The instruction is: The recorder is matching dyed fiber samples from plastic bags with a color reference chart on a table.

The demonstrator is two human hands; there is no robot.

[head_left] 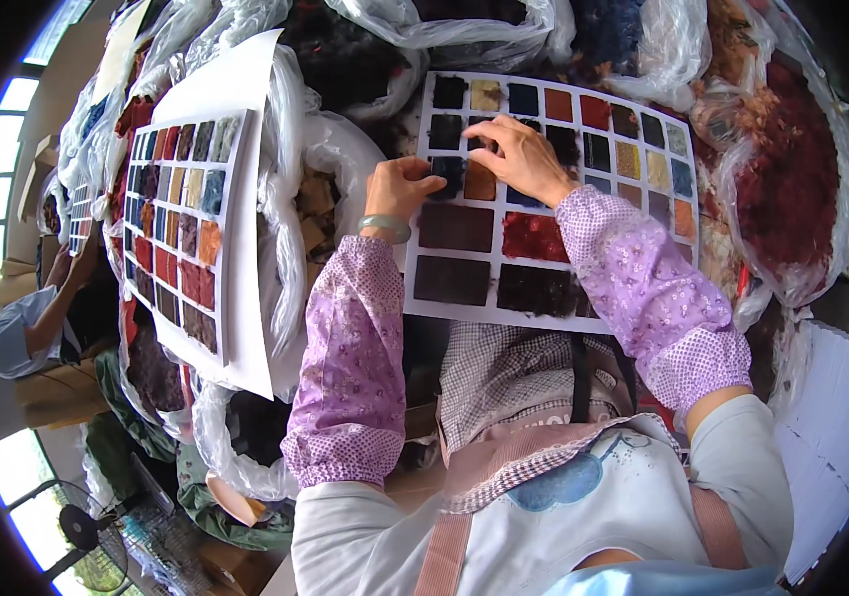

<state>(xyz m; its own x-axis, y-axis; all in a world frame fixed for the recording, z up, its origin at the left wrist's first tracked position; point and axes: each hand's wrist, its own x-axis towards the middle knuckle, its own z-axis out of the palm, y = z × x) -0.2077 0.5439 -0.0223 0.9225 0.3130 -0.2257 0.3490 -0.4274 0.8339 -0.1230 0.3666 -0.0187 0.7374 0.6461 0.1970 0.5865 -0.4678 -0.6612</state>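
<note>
A white sample board with rows of coloured fibre swatches lies in front of me, its near edge by my apron. My left hand, with a green bangle at the wrist, is at the board's left edge beside a dark blue swatch. Its thumb and fingers are drawn together; anything between them is too small to make out. My right hand reaches over the upper left swatches, fingers bent and apart, near an orange-brown swatch. Below it are a bright red swatch and large dark ones.
Another swatch board stands to the left against a white sheet. Clear plastic bags of loose fibre surround me, one dark red at right. At far left, a co-worker holds a similar board. A fan stands lower left.
</note>
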